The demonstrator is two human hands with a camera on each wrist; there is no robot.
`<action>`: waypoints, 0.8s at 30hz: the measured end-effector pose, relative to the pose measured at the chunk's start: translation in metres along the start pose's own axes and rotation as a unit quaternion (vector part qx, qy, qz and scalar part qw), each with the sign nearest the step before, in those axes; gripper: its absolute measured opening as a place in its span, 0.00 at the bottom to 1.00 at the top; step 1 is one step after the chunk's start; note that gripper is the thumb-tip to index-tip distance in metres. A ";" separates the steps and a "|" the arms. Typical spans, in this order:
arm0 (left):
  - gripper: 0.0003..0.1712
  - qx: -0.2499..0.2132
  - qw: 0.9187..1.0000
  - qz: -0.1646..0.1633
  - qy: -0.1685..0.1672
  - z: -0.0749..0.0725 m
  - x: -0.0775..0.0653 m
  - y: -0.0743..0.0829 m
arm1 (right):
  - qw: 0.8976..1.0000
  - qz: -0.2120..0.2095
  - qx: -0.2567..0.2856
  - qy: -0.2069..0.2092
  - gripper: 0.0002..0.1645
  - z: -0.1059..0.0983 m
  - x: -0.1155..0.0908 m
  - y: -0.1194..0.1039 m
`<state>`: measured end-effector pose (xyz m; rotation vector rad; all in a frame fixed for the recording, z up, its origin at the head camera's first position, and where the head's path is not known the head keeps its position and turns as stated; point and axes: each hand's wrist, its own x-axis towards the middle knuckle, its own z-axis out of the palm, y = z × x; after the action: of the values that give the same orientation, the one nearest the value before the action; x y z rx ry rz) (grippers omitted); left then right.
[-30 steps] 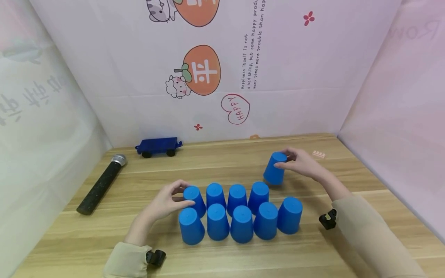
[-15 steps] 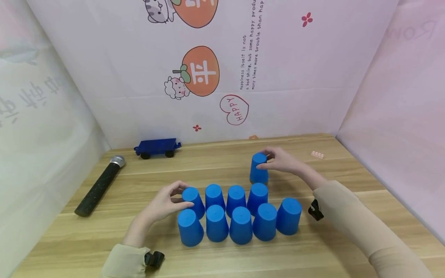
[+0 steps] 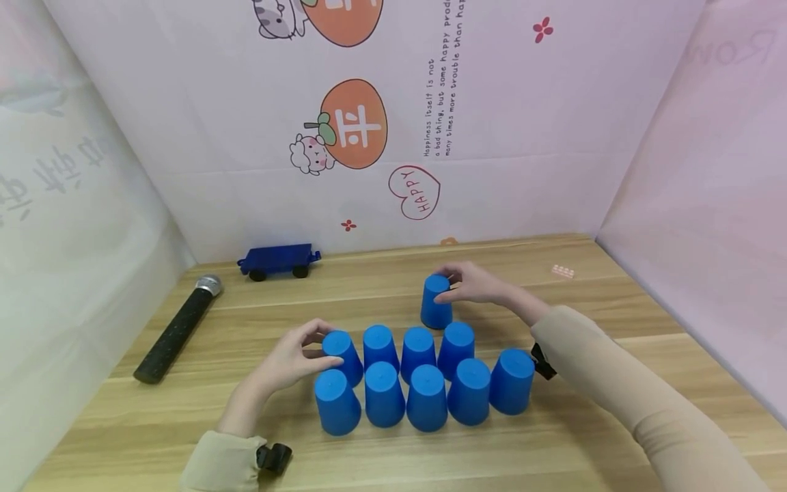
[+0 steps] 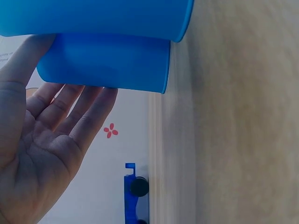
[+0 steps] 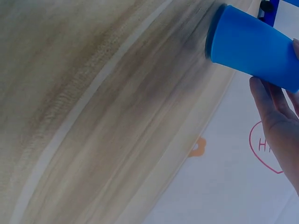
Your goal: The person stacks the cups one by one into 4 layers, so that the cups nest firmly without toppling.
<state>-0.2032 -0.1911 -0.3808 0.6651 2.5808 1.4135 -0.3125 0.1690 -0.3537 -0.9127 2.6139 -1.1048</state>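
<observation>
Upside-down blue plastic cups stand in two rows on the wooden table. My left hand grips the leftmost cup of the back row, thumb in front and fingers behind. In the left wrist view the fingers lie along that cup, with a front-row cup overlapping it. Behind the back row, my right hand holds a separate upside-down cup between thumb and fingers. The right wrist view has this cup with its rim close to the tabletop. Right of the back row's end is the front row's rightmost cup.
A black microphone lies at the left of the table. Near the back wall is a blue toy wagon. A small pale pink block lies at the back right. White printed sheets enclose the back and sides.
My right hand has carried its cup leftward behind the back row, and the cup has gone from tilted to upright. The left hand stays on its cup.
</observation>
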 end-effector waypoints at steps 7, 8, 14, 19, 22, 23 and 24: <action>0.23 0.000 1.000 -0.003 -0.003 0.000 0.001 -0.001 | 0.999 -0.026 0.008 -0.022 0.27 0.001 0.004 0.000; 0.23 0.000 1.000 -0.004 -0.003 0.000 0.001 -0.001 | 0.999 -0.028 0.007 -0.022 0.27 0.001 0.005 -0.001; 0.23 -0.001 1.000 -0.001 -0.004 -0.001 0.001 -0.001 | 1.000 -0.015 0.000 -0.027 0.27 0.002 0.008 -0.001; 0.23 -0.002 1.000 -0.008 -0.003 0.000 0.001 -0.001 | 0.999 -0.012 0.010 -0.031 0.27 0.002 0.007 -0.001; 0.23 -0.002 1.000 -0.007 -0.003 0.000 0.001 -0.001 | 0.999 -0.018 0.015 -0.032 0.30 0.001 0.006 0.000; 0.23 -0.002 1.000 -0.006 -0.003 0.000 0.001 -0.002 | 0.999 -0.017 0.016 -0.031 0.31 0.001 0.004 0.000; 0.23 -0.002 1.000 -0.005 -0.003 0.000 0.001 -0.002 | 0.999 -0.016 0.015 -0.030 0.33 0.000 0.003 0.000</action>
<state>-0.2050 -0.1917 -0.3820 0.6546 2.5733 1.4102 -0.3152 0.1671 -0.3534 -0.9691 2.5367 -1.1028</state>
